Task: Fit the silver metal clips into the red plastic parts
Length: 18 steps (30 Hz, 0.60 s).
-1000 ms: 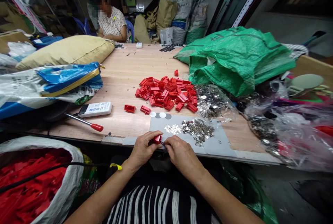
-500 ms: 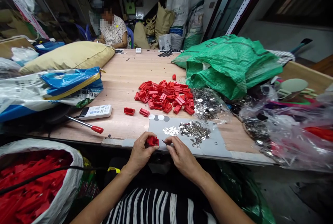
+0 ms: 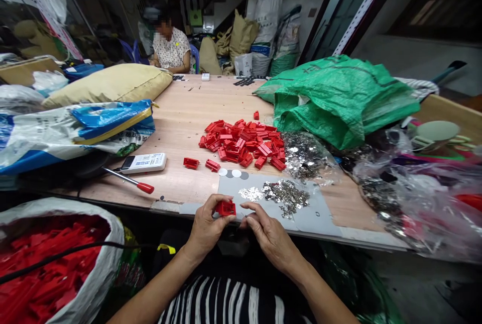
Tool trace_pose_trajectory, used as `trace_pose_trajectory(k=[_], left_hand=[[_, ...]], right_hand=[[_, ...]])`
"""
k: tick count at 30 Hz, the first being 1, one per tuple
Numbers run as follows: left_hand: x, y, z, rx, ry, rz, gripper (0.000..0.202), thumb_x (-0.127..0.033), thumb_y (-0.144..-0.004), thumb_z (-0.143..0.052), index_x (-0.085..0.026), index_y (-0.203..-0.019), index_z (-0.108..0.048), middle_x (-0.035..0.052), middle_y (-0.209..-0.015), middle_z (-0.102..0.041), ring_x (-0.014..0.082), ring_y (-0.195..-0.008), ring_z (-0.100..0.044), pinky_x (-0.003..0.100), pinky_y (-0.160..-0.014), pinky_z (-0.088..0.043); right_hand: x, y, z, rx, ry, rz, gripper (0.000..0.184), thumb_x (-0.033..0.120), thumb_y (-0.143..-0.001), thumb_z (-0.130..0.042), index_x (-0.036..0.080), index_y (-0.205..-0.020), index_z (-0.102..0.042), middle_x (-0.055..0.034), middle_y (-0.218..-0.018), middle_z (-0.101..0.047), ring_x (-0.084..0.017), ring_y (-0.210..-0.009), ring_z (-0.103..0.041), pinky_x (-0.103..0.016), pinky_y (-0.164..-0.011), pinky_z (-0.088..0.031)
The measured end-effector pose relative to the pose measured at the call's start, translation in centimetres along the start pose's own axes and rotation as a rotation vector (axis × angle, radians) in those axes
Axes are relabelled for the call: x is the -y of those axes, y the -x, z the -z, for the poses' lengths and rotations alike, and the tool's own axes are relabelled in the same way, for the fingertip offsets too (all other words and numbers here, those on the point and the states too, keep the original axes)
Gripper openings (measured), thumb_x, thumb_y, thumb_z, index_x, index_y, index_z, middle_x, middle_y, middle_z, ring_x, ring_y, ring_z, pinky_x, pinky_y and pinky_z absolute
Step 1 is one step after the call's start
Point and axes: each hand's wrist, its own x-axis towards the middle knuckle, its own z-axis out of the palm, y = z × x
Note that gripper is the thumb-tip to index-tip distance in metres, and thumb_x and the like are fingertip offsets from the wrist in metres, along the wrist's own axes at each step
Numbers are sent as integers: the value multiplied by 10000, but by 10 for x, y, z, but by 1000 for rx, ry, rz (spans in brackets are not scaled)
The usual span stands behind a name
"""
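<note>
At the near edge of the wooden table (image 3: 181, 128), the left hand (image 3: 206, 226) pinches a small red plastic housing (image 3: 226, 208) between thumb and fingers. The right hand (image 3: 269, 231), just right of it, pinches a tiny metal clip (image 3: 244, 215). Loose metal clips (image 3: 286, 194) lie on a grey sheet (image 3: 320, 213) beyond.

Striped black-and-white top (image 3: 226, 304); perhaps a yellow band (image 3: 166, 248) by left grip (image 3: 206, 228).
</note>
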Motion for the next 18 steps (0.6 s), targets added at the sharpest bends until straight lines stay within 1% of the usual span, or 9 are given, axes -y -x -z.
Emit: trace_pose_trajectory(k=[6,8,10,12,13,15,18], left_hand=[[2,4,-1,-3,8,-46,287,-228,-782,-687,-238,-1048,-579,49,-1138,-654,201,-1057,-620,337,-925,-488],[-1,3,-2,-9,73,-2,307,-233,-762,-707,-236,-1049,-597,47,-1138,-655,202,-1049,-621,332,-926,-484],[-8,2,-4,-15,252,117,332,-235,-733,-732,-223,-1039,-604,45,-1111,-664,191,-982,-640,313,-884,-499],[-15,1,-5,-2,527,283,324,-230,-713,-748,-204,-998,-596,37,-1035,-685,165,-893,-658,286,-826,-512],[-19,1,-6,18,675,367,299,-233,-718,-746,-197,-968,-587,33,-991,-694,154,-863,-663,275,-804,-514],[-22,1,-6,63,922,503,221,-254,-746,-727,-184,-888,-572,25,-896,-704,137,-818,-672,255,-767,-516],[-21,3,-7,73,1125,601,175,-269,-773,-705,-170,-763,-560,10,-769,-700,123,-749,-679,238,-735,-521]], right_hand=[[-2,2,-2,2,-24,3,317,356,-982,-296,270,-1268,-402,-27,-898,-688,-190,-854,-639,-328,-813,-436],[-2,3,-2,-4,-34,8,327,360,-981,-306,269,-1281,-398,-23,-891,-689,-182,-839,-635,-319,-808,-439],[-1,3,-2,-10,-52,33,364,350,-981,-316,268,-1332,-368,-10,-872,-689,-167,-821,-628,-305,-805,-440],[2,3,-1,-9,-69,69,421,332,-980,-329,267,-1396,-318,4,-846,-687,-153,-799,-621,-292,-803,-443],[3,3,-1,-5,-71,86,444,324,-979,-336,267,-1418,-299,8,-836,-686,-149,-788,-619,-286,-798,-445],[6,2,-1,13,-57,110,457,316,-977,-350,272,-1429,-307,13,-825,-685,-145,-775,-620,-276,-783,-448],[9,0,-2,28,-19,134,442,310,-974,-365,283,-1415,-353,16,-807,-681,-146,-768,-625,-267,-764,-451]])
